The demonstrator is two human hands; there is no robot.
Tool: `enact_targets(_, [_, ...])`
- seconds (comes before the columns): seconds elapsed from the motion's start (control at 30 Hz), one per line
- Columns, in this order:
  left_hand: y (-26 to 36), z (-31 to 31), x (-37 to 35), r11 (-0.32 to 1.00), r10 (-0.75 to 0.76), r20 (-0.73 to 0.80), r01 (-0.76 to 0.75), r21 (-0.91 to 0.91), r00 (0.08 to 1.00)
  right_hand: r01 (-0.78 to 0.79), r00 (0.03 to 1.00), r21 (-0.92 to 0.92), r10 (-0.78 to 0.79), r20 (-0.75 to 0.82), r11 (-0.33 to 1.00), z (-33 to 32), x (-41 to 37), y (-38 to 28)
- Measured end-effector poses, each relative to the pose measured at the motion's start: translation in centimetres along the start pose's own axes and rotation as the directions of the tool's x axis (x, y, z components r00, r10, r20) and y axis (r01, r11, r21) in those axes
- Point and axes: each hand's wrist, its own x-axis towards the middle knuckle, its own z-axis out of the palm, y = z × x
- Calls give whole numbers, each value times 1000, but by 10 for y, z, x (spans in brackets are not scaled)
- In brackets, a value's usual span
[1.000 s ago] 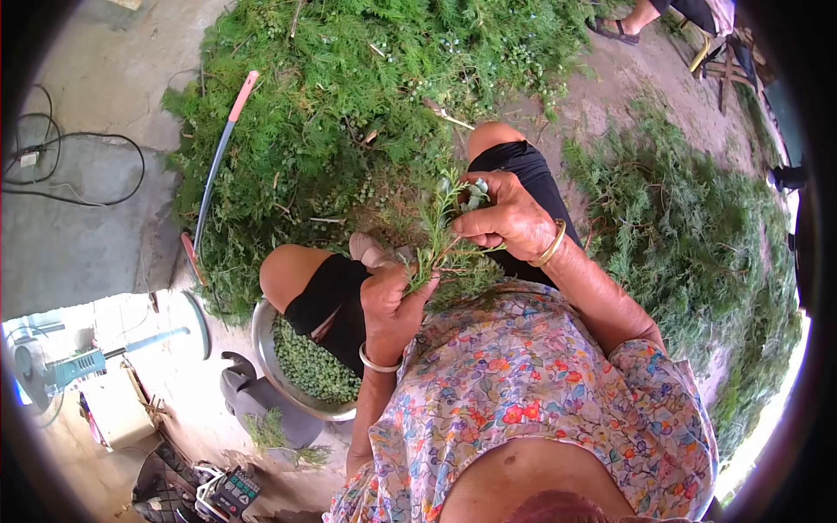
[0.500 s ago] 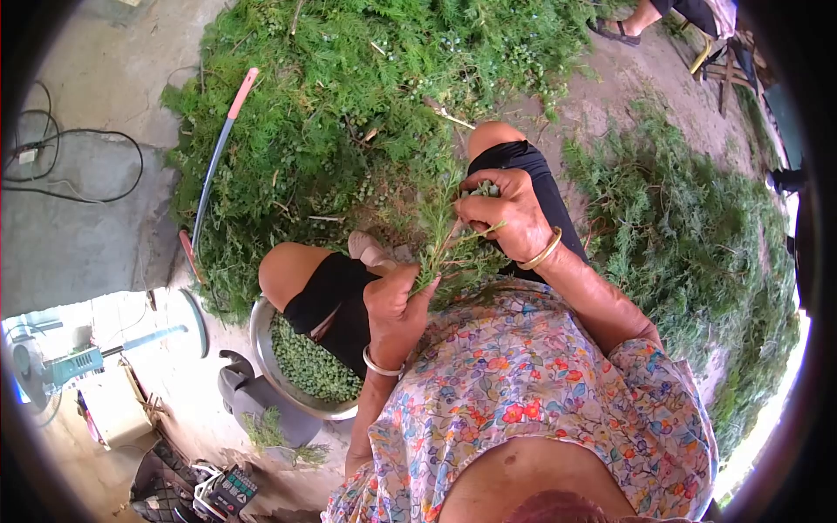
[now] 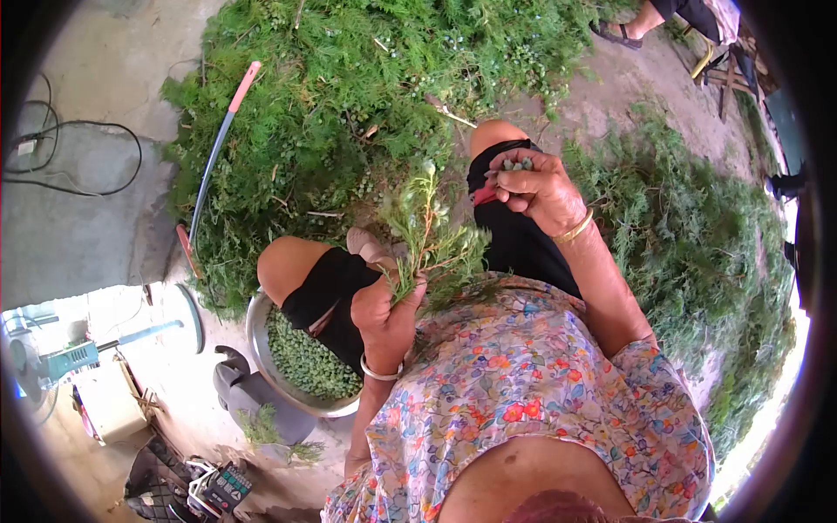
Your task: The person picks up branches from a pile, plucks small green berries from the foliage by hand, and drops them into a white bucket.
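My left hand [image 3: 388, 314] is closed on the lower end of a green sprig [image 3: 429, 228], whose leafy tips point up, away from my body. Farther to the right, apart from the sprig, my right hand [image 3: 539, 190] is curled round several small green cones [image 3: 516, 164] above my knee. A small red item [image 3: 485, 193] shows by its fingertips; what it is I cannot make out. Below and left of my left hand, a round metal basin [image 3: 258, 344] holds many green cones [image 3: 307, 359], partly hidden by my leg.
A large heap of green branches [image 3: 323, 113] lies ahead, with a long tool with a pink handle [image 3: 244, 87] on its left side. More branches [image 3: 671, 209] lie at right. A fan [image 3: 70, 362] and cables [image 3: 131, 179] are at left. Another person's foot [image 3: 621, 35] shows at top right.
My right hand has moved away from the sprig, up and to the right, with the small cones in it. My left hand has shifted slightly down and left with the sprig.
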Motion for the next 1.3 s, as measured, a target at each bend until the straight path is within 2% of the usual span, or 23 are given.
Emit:
enact_targets(0.07, [-1,-2,-1,999,-28,10,29,-20,1000,-8,997,-30,11,81,1000,3,-4,3])
enact_targets(0.13, [0,-3,-1,985,-150,30,153,-84,988,-18,997,-30,20,76,999,15,-10,-3])
enact_targets(0.3, [-3,-2,-2,988,-132,49,136,-71,990,-17,984,-12,18,180,1000,39,-8,-8])
enact_targets(0.37, [-2,-1,-1,989,-111,59,117,-92,992,-22,985,-41,29,168,999,47,-5,-12])
enact_targets(0.43, [-2,0,-1,991,-88,92,97,-95,992,-119,975,10,115,190,993,54,-3,-13])
enact_targets(0.47, [-2,0,0,991,-87,87,95,-92,992,-84,978,58,71,194,995,59,-3,-12])
enact_targets(0.57, [1,-1,1,990,-100,93,108,-91,991,-72,961,40,59,269,997,57,-4,-15])
enact_targets(0.6, [1,-1,1,993,-79,88,86,-78,993,18,983,14,-20,183,1000,60,-5,-14])
enact_targets(0.63, [1,-1,2,996,-59,81,64,-67,995,16,982,9,-18,187,1000,60,-3,-12])
enact_targets(0.7, [5,0,6,998,-19,85,25,-65,996,236,971,-295,-239,26,926,59,3,-1])
enact_targets(0.73, [6,0,7,998,23,94,-17,-63,995,361,902,-415,-426,-71,835,60,9,6])
enact_targets(0.77, [6,0,6,998,21,81,-15,-65,996,286,908,-327,-363,-207,901,51,21,2])
enact_targets(0.8, [6,-1,5,996,17,76,-10,-89,997,206,934,47,-182,-307,977,36,29,-7])
enact_targets(0.87, [4,-3,4,993,6,48,-1,-114,999,221,938,256,-133,-322,941,2,46,-17])
enact_targets(0.9, [1,-5,4,997,-40,76,44,-64,996,208,959,279,-139,-246,938,-8,49,-25])
enact_targets(0.97, [-5,-6,3,994,-106,71,108,-12,992,184,972,355,-114,-208,917,-13,50,-39])
enact_targets(1.03, [-11,2,4,856,-384,60,379,-352,921,213,955,371,-113,-273,904,0,46,-54])
enact_targets(1.13, [-43,9,-6,881,-392,27,384,-278,919,349,937,179,-340,-84,920,40,43,-66])
enact_targets(1.17, [-50,11,-7,905,-350,-6,336,-260,937,385,921,229,-387,-39,894,68,39,-65])
enact_targets(1.2, [-54,12,-8,927,-303,-30,287,-240,953,550,832,-23,-546,95,835,99,30,-58])
enact_targets(1.23, [-51,12,-8,925,-328,-76,304,-228,942,432,869,135,-451,201,892,130,23,-58])
enact_targets(1.27, [-44,12,-5,815,-426,-10,379,-439,904,287,879,269,-364,307,919,161,14,-58])
enact_targets(1.3, [-40,13,-2,653,-491,79,426,-627,868,235,866,274,-329,378,933,198,1,-51])
